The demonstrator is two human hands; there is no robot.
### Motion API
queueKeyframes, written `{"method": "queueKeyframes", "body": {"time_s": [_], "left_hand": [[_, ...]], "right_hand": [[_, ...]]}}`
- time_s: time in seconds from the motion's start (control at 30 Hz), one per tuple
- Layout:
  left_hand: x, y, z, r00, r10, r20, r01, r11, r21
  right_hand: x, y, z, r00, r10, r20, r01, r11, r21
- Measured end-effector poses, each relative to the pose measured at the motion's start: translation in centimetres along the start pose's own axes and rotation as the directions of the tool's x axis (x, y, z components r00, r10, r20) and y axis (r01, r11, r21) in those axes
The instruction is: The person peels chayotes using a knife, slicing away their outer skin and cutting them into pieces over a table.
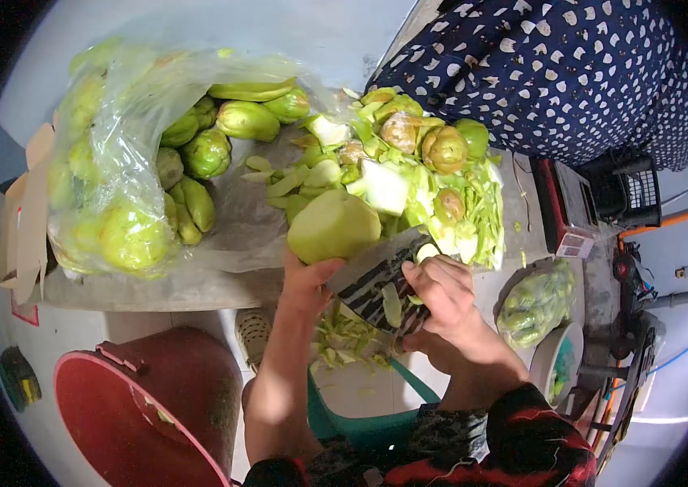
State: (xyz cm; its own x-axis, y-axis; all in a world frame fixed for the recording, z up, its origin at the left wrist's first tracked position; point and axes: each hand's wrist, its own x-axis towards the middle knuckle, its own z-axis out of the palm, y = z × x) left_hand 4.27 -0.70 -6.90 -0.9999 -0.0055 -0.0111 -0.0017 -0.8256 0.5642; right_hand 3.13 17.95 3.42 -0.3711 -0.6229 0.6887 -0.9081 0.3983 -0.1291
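Observation:
My left hand (305, 276) holds a large, peeled, pale green fruit (334, 226), which looks like a chayote, from below. In my right hand (441, 294) is a broad dark-bladed knife (364, 286); its handle is hidden in my closed fingers. Bits of peel cling to the blade, which lies close beside the fruit's lower right side. Just beyond both hands, a heap of green peelings (474, 223) covers the table, with pale cut pieces and several brownish fruits (445, 149) among them. Unpeeled green fruits (207, 153) lie at the mouth of a clear plastic bag (129, 174).
Below the table edge (157, 296) stands a red bin (137, 365) at left. Peelings (344, 334) lie on the floor. A bagged heap of green fruit (537, 304) and a white bucket (556, 361) are at right. A person in dotted cloth (539, 73) is across the table, near a red scale (565, 207).

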Motion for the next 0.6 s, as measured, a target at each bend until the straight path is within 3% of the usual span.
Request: {"method": "queueKeyframes", "body": {"time_s": [0.23,0.33,0.6], "left_hand": [[0.8,-0.5,0.7,0.998,-0.039,-0.055,0.044,0.993,0.108],[0.6,-0.2,1.1,0.993,-0.061,-0.103,0.064,0.998,0.029],[0.7,1.2,2.7,0.998,0.03,0.048,-0.036,0.991,0.126]], "right_hand": [[-0.1,0.0,-0.4,0.999,0.041,0.014,-0.042,0.998,0.049],[-0.1,0.0,-0.4,0.999,0.035,0.015,-0.035,0.998,0.045],[0.0,-0.4,-0.9,0.995,0.09,0.044,-0.092,0.994,0.057]]}}
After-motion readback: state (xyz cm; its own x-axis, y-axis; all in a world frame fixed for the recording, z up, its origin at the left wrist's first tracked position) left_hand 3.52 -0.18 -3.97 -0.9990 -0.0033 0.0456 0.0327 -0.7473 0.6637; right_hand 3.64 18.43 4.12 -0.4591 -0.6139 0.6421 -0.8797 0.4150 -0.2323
